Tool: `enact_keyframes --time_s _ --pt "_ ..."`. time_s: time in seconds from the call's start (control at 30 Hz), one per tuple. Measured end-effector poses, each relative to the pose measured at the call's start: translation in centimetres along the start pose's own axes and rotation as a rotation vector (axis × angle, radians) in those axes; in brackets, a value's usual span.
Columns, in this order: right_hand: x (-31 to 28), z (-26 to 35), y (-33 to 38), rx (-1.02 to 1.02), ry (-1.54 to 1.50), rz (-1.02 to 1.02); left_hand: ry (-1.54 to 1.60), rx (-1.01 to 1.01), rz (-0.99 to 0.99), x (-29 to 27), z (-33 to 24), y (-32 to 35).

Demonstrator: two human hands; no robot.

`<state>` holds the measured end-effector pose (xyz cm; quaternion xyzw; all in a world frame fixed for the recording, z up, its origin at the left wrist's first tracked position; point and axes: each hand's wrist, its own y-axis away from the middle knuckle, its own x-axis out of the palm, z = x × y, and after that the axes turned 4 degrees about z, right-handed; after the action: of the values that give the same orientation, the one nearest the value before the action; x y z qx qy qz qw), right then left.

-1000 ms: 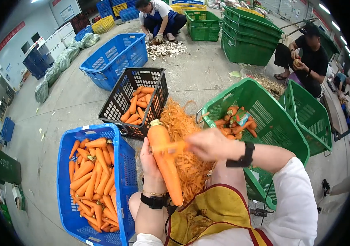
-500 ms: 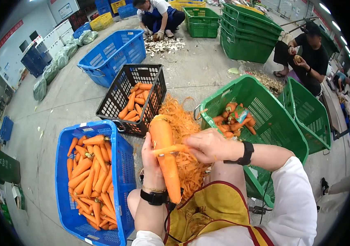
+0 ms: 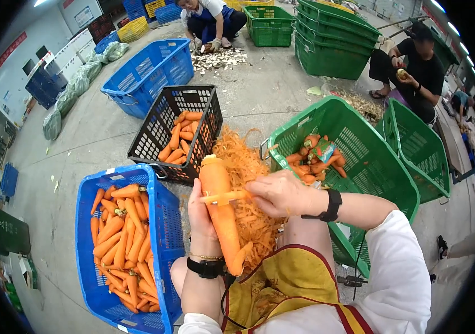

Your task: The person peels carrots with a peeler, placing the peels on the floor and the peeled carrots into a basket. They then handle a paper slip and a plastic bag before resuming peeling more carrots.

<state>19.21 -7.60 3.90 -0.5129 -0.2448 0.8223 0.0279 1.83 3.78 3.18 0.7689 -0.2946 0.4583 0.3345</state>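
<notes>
My left hand grips a large orange carrot upright, its thick end up. My right hand holds an orange peeler across the carrot's upper half. Below them a heap of orange carrot peelings covers the floor. A blue crate of unpeeled carrots stands at my left. A black crate ahead holds several carrots. A green crate on my right holds a few carrots and a small coloured packet. A yellow apron covers my lap.
Another blue crate stands further back. Stacked green crates line the far right. A crouching person works over pale scraps ahead; a seated person in black holds something at the right. Another green crate stands beside mine.
The carrot has turned a little in my left hand, and my right hand has drawn the peeler back up to its upper half.
</notes>
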Motion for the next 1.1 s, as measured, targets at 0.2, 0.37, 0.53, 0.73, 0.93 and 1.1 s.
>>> enact_keyframes --time_s 0.2,0.37,0.53,0.73,0.93,1.1 --pt "-2.3 -0.7 -3.2 0.058 -0.043 0.014 -0.096 0.013 -0.027 0.3 0.6 0.5" --pt "-3.5 0.6 -3.0 0.2 -0.114 -0.066 -0.099 0.044 0.082 -0.2 -0.2 0.0" --pt "-2.3 1.8 -1.7 -0.228 -0.293 0.245 0.005 -0.003 0.1 -0.6 -0.2 0.0" --pt "-2.3 0.1 -2.7 0.038 -0.105 0.035 0.026 -0.056 0.041 -0.1 0.1 -0.1" --pt "-1.7 -0.1 -2.8 0.094 -0.085 -0.101 0.0 -0.038 0.054 -0.2 0.8 -0.1" --pt "-1.0 0.4 -1.0 -0.367 -0.359 0.254 0.132 -0.029 0.008 -0.6 0.8 -0.3"
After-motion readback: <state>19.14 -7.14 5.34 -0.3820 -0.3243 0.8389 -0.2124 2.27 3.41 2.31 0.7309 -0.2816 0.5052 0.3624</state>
